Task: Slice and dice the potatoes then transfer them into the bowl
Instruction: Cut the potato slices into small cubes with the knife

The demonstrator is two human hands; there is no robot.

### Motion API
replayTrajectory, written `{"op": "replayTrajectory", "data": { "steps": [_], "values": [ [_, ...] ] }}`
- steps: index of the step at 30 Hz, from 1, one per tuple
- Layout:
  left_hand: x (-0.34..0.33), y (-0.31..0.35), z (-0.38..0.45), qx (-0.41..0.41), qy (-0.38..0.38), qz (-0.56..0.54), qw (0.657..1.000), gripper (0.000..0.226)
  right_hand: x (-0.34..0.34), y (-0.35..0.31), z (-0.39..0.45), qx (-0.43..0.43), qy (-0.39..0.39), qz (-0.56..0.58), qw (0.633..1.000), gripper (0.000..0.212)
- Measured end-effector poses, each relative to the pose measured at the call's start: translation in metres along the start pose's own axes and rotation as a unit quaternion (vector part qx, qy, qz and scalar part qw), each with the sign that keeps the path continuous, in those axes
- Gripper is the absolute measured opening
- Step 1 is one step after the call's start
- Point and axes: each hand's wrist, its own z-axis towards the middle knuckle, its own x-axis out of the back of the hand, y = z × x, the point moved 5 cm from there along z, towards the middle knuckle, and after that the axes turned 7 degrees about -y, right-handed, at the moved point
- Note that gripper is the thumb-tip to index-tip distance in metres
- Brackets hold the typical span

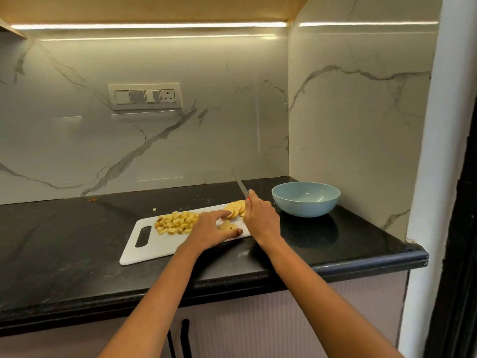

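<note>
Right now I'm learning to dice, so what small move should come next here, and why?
Probably bring the knife down onto the potato slices. The right hand holds its blade tip raised, the left hand steadies the slices, diced cubes already lie on the cutting board, and the bowl looks empty.

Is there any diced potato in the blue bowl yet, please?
No, the blue bowl shows only its bare inside, while the diced potato lies heaped on the white cutting board.
</note>
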Motion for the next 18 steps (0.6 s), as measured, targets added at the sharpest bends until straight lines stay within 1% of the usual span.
{"op": "replayTrajectory", "data": {
  "steps": [7,14,16,18],
  "values": [
    [-0.001,-0.002,0.01,-0.001,0.006,0.029,1.0,0.06,-0.001,0.006,0.017,0.012,0.02,0.004,1.0,0.038],
    [-0.003,0.002,0.006,0.001,0.037,0.062,0.997,0.051,-0.002,0.009,0.015,0.014,0.022,0.016,1.0,0.039],
    [-0.004,0.001,0.005,-0.001,0.038,0.062,0.997,0.056,-0.002,0.01,0.013,0.013,0.021,0.018,1.0,0.04],
    [-0.005,0.002,0.005,-0.01,0.031,0.056,0.998,0.068,-0.001,0.011,0.012,0.008,0.024,0.023,0.999,0.041]
  ]
}}
